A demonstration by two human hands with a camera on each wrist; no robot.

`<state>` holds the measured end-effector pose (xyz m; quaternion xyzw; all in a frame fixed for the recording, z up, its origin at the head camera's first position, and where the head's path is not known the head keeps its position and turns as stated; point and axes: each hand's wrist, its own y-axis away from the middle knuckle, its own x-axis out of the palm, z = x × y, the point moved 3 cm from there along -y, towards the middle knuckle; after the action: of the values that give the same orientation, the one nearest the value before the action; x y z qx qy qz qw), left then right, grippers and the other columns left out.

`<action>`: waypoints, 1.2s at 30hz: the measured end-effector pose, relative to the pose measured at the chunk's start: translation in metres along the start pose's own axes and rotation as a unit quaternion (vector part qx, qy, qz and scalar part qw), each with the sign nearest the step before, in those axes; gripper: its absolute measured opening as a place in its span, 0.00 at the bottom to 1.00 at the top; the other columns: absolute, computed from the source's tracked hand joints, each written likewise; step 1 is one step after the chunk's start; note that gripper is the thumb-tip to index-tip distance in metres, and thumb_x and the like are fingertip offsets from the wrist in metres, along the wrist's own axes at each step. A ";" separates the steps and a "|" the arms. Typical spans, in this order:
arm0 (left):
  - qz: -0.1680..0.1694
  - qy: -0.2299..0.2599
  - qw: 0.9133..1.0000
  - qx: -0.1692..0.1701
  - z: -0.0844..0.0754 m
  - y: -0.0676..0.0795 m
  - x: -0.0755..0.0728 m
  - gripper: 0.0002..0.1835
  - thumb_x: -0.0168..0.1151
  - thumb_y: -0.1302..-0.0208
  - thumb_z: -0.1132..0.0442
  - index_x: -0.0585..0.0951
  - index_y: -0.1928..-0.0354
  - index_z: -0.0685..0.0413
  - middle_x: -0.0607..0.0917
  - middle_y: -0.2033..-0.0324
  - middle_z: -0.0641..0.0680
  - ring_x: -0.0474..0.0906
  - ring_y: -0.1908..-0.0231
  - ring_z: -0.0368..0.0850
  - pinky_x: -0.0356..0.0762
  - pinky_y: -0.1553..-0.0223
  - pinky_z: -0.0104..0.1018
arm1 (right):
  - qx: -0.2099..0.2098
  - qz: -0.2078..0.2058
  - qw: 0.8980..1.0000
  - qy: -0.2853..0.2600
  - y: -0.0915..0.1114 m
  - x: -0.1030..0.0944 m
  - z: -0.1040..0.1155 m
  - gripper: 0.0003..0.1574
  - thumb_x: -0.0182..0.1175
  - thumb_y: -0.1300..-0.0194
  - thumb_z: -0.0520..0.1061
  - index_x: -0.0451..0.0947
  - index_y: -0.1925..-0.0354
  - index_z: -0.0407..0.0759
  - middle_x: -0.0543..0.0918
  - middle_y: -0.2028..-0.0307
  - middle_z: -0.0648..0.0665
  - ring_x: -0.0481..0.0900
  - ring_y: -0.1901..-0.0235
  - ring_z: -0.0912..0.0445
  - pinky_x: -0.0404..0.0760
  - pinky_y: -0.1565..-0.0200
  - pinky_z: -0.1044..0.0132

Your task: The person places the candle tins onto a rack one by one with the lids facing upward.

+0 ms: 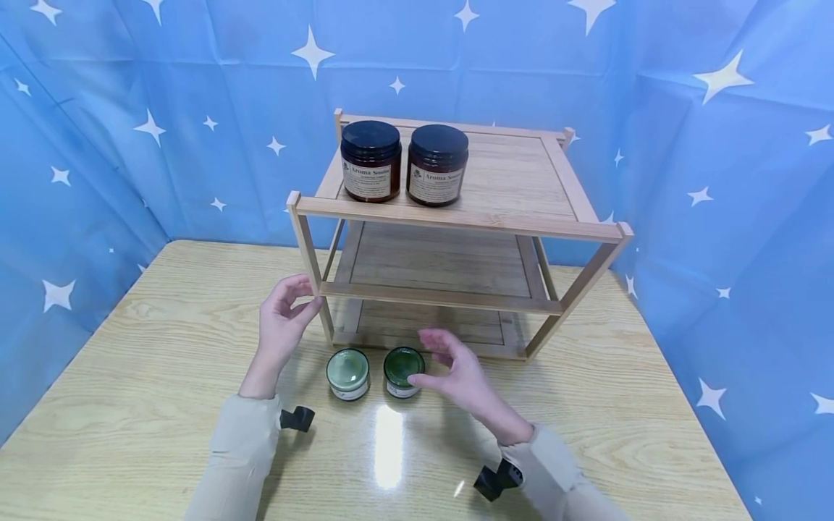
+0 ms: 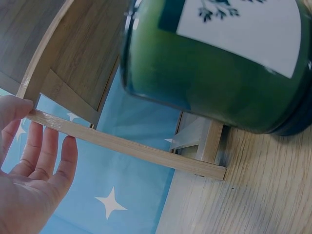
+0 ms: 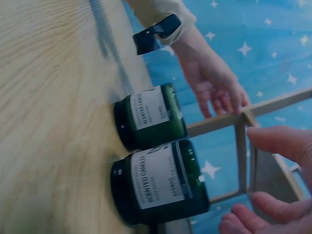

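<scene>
Scented candles (image 1: 348,370) in green glass, two of them, stood upside down on their dark lids, side by side on the wood-grain table (image 1: 586,420), just in front of a three-tier wooden rack (image 1: 443,297). Close by the right-hand candle (image 1: 399,367), the person's right hand (image 1: 459,373) hovered, thumb and fingers spread. From where I stood, the left hand (image 1: 280,322) held the rack's front left upright (image 1: 306,246) between thumb and fingers. Two black-lidded amber jars (image 1: 368,177) sat on the top shelf; behind hung a blue star-patterned curtain (image 1: 195,87).
</scene>
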<state>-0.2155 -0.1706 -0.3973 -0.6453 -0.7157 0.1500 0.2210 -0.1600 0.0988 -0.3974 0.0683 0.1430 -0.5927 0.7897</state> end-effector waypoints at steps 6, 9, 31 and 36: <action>-0.001 -0.005 1.000 -0.001 0.001 0.000 0.000 0.20 0.56 0.48 0.86 0.77 0.54 0.62 0.81 0.64 0.45 0.78 0.61 0.37 0.81 0.58 0.27 | 0.014 0.012 1.000 -0.004 -0.002 0.004 -0.011 0.44 0.72 0.57 0.33 0.66 0.41 0.31 0.72 0.44 0.32 0.69 0.43 0.41 0.67 0.40 0.45; 0.000 -0.007 1.000 0.000 0.001 0.000 -0.001 0.20 0.56 0.48 0.86 0.77 0.54 0.63 0.81 0.64 0.45 0.78 0.61 0.37 0.81 0.59 0.27 | 0.012 0.019 1.000 -0.001 -0.003 0.007 -0.017 0.46 0.73 0.58 0.33 0.64 0.40 0.30 0.71 0.44 0.31 0.68 0.43 0.40 0.67 0.40 0.44; -0.002 -0.001 1.000 -0.002 0.000 0.000 0.000 0.20 0.57 0.48 0.86 0.77 0.54 0.62 0.81 0.64 0.45 0.78 0.61 0.37 0.81 0.58 0.28 | 0.026 0.052 0.998 0.040 -0.007 0.021 -0.043 0.48 0.72 0.60 0.31 0.62 0.41 0.25 0.74 0.49 0.31 0.75 0.51 0.38 0.76 0.46 0.49; 0.001 0.000 1.000 0.001 0.000 0.000 0.000 0.21 0.56 0.48 0.86 0.77 0.54 0.61 0.81 0.64 0.45 0.78 0.61 0.37 0.81 0.58 0.28 | 0.033 0.056 0.997 0.049 -0.008 0.024 -0.047 0.46 0.72 0.59 0.32 0.62 0.42 0.25 0.75 0.51 0.31 0.76 0.52 0.39 0.78 0.48 0.51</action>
<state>-0.2156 -0.1708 -0.3977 -0.6459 -0.7148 0.1507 0.2217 -0.1682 0.0875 -0.4490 0.1314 0.1583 -0.5476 0.8111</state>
